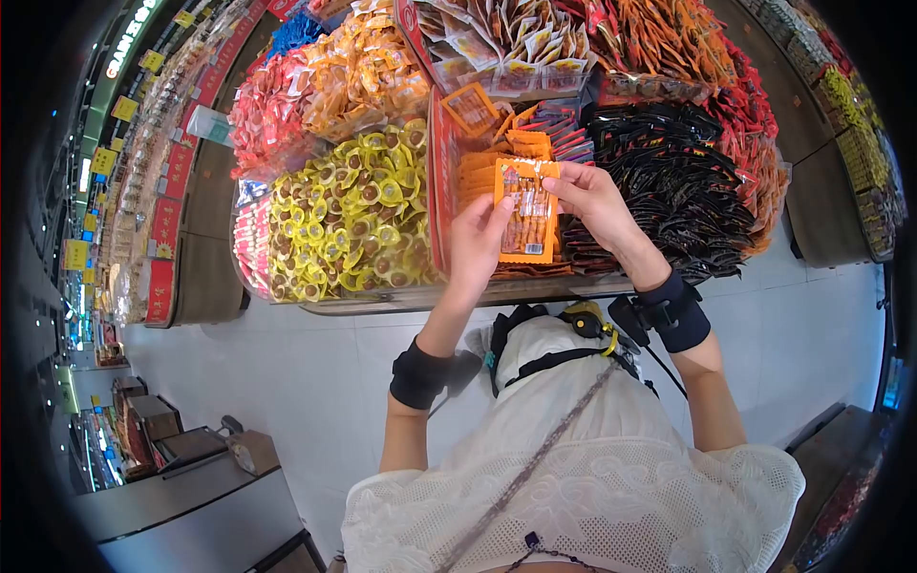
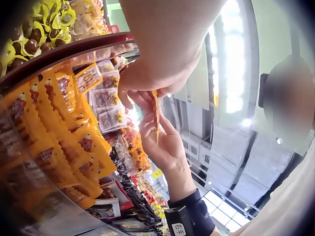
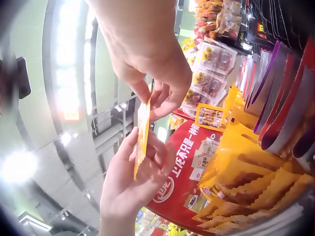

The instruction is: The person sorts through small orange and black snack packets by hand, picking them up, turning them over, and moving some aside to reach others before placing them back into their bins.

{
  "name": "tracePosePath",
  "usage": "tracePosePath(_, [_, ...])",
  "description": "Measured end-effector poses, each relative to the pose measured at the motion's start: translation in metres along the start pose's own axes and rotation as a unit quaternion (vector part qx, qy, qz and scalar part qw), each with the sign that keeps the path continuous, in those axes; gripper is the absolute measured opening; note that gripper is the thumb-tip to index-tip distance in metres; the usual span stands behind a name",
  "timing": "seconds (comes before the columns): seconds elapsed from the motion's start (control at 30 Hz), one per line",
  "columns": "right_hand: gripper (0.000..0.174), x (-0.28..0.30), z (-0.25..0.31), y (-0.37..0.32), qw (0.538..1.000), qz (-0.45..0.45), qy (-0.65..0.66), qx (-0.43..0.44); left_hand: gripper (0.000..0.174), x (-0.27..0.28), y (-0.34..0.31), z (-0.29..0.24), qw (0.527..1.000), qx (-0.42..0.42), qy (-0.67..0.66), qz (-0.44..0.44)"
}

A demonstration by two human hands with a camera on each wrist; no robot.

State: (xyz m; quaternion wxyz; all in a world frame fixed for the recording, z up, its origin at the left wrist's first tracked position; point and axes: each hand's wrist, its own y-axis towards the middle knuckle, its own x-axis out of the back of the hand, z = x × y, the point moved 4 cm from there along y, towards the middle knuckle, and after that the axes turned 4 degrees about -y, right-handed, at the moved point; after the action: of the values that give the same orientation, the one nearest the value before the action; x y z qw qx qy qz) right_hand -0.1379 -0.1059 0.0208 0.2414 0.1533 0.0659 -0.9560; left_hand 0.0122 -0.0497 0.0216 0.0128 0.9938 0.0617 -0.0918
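- Orange packet (image 1: 526,212): thin plastic film, glossy and smooth, with a clear window in the middle.
- Yellow-wrapped sweets (image 1: 349,220): shiny, crinkled film wrappers.
- Black packets (image 1: 669,181): glossy film, streaked with reflected light.
- Red divider (image 1: 441,191): smooth printed sheet with a slight sheen; card or plastic, cannot tell.
- Bin wall (image 2: 29,191): clear hard plastic, smooth.
- Floor (image 1: 315,382): pale tiles, smooth, faintly glossy.
- Wrist bands (image 1: 418,375): black cloth, matt.
- Top (image 1: 611,487): white openwork knit, matt, rough to the eye.
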Motion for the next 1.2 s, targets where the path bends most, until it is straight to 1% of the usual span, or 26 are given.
tracePosePath(0.3, [0.025, -0.001, -0.006, -0.004, 0.998, -0.004, 0.052, -0.019, 0.027, -0.004, -0.001, 0.011, 0.987, 0.074, -0.138, 0.036])
tracePosePath(0.7, [0.025, 0.001, -0.008, -0.007, 0.999, -0.010, 0.046, -0.021, 0.025, -0.008, -0.006, 0.009, 0.983, 0.089, -0.155, 0.051])
tracePosePath(0.8, [0.024, 0.001, -0.009, -0.008, 0.999, -0.018, 0.039, -0.023, 0.024, -0.007, -0.005, 0.011, 0.986, 0.077, -0.145, 0.042])
tracePosePath(0.87, [0.024, 0.004, -0.011, -0.009, 0.999, -0.032, 0.028, -0.027, 0.023, -0.007, -0.006, 0.014, 0.990, 0.072, -0.114, 0.033])
tracePosePath(0.9, [0.023, 0.006, -0.010, -0.010, 0.999, -0.029, -0.003, -0.022, 0.023, -0.007, -0.006, 0.015, 0.992, 0.069, -0.098, 0.028])
tracePosePath(0.97, [0.022, 0.013, -0.007, -0.013, 0.998, -0.022, -0.065, -0.012, 0.022, -0.008, -0.005, 0.019, 0.998, 0.036, -0.050, 0.032])
tracePosePath(1.0, [0.019, 0.015, -0.005, -0.013, 0.995, -0.012, -0.103, -0.004, 0.022, -0.009, -0.006, 0.021, 0.999, 0.020, -0.026, 0.034])
tracePosePath(1.1, [0.015, 0.024, -0.004, -0.017, 0.991, 0.007, -0.136, 0.000, 0.021, -0.010, -0.007, 0.024, 0.997, 0.028, 0.056, 0.045])
tracePosePath(1.13, [0.012, 0.023, 0.001, -0.019, 0.993, 0.011, -0.118, 0.002, 0.022, -0.010, -0.007, 0.024, 0.995, -0.001, 0.090, 0.049])
tracePosePath(1.2, [0.009, 0.032, 0.003, -0.017, 0.991, -0.003, -0.131, 0.024, 0.024, -0.010, -0.003, 0.027, 0.984, -0.058, 0.156, 0.055])
